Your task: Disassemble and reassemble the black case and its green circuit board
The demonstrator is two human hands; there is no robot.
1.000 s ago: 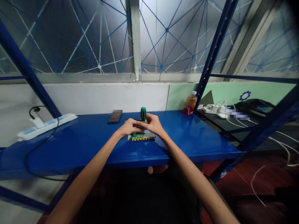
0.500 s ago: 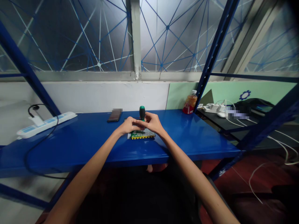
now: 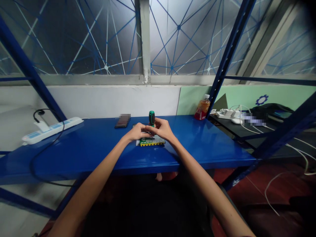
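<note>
A screwdriver [image 3: 151, 118] with a green and black handle stands upright over a green circuit board [image 3: 148, 143] that has a yellow-and-black striped front edge. My right hand [image 3: 163, 129] is closed round the lower part of the screwdriver's handle. My left hand [image 3: 136, 132] reaches in from the left, its fingers meeting those of my right hand beside the shaft, just above the board. What the left fingertips grip, if anything, is too small to make out. The board lies on the blue table [image 3: 98, 148].
A dark phone [image 3: 122, 121] lies behind my left hand. A white power strip [image 3: 53, 130] with a black cable is at the left. A bottle of red drink [image 3: 202, 107] stands at the back right, by a blue post. Cables cover a black side table [image 3: 249, 131].
The whole view has shifted slightly. The screwdriver's handle shows a different side, as if turned. Both hands keep nearly the same places over the board.
</note>
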